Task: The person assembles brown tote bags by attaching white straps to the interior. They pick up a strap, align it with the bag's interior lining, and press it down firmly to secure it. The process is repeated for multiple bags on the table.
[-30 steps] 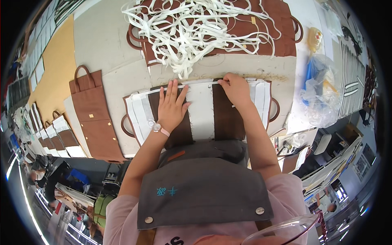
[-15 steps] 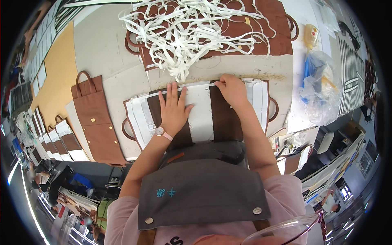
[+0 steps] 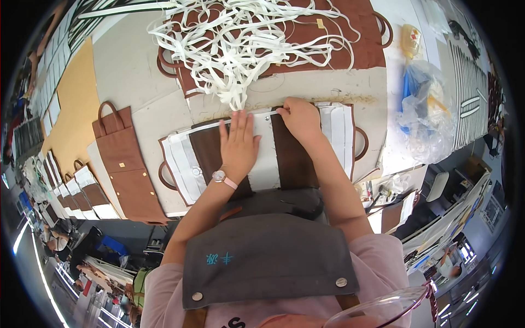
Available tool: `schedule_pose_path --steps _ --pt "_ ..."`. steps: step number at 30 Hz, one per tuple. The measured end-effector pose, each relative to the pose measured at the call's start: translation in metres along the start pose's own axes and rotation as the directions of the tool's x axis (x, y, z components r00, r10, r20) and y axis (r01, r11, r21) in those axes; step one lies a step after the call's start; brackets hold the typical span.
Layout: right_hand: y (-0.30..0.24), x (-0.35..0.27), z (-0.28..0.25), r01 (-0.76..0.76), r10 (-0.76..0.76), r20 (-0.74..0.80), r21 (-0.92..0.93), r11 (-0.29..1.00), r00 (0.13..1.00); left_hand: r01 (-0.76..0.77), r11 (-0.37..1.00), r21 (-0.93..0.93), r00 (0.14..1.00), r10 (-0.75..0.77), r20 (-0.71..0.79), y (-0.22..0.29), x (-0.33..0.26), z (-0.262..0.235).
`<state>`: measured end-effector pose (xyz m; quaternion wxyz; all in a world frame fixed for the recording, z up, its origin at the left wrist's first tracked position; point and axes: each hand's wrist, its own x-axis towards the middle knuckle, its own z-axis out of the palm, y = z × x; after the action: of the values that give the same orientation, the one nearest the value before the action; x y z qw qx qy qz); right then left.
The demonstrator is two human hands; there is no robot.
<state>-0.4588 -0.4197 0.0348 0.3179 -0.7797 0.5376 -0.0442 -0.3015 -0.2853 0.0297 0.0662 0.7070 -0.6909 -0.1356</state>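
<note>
An unfinished bag piece (image 3: 262, 153), with white lining, dark brown bands and brown loop handles at both sides, lies flat before me. Narrow white tape (image 3: 206, 126) follows its far edge. Spread flat near that edge, my left hand (image 3: 239, 143) presses on the left brown band and pale centre strip, fingers stretched toward the far side. My right hand (image 3: 302, 121) is closed at the same edge, fingers curled down and thumb against the tape by the right brown band. Its fingertips are partly hidden.
A tangled heap of white tape (image 3: 235, 49) lies on brown bags (image 3: 358, 49) beyond the piece. Left is a brown handled bag (image 3: 128, 158), with smaller brown-and-white pieces (image 3: 90, 183) farther left. To the right are a yellow bottle (image 3: 410, 41) and clear plastic bag (image 3: 426, 115).
My left hand has slid rightward along the bag piece toward my right hand, its fingers closer together. The right hand stays at about the same place on the edge. The whole view has shifted slightly.
</note>
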Motion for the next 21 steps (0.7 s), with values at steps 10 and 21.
schedule_pose_path --steps 10,21 --pt "-0.009 0.001 0.004 -0.016 0.015 -0.008 -0.141 0.990 1.000 -0.183 0.979 0.089 0.983 0.179 0.048 0.008 0.023 0.005" --pt "0.039 -0.021 -0.074 -0.367 0.237 0.337 0.401 0.839 0.911 -0.189 0.980 -0.059 0.978 0.193 0.079 0.015 0.025 0.009"
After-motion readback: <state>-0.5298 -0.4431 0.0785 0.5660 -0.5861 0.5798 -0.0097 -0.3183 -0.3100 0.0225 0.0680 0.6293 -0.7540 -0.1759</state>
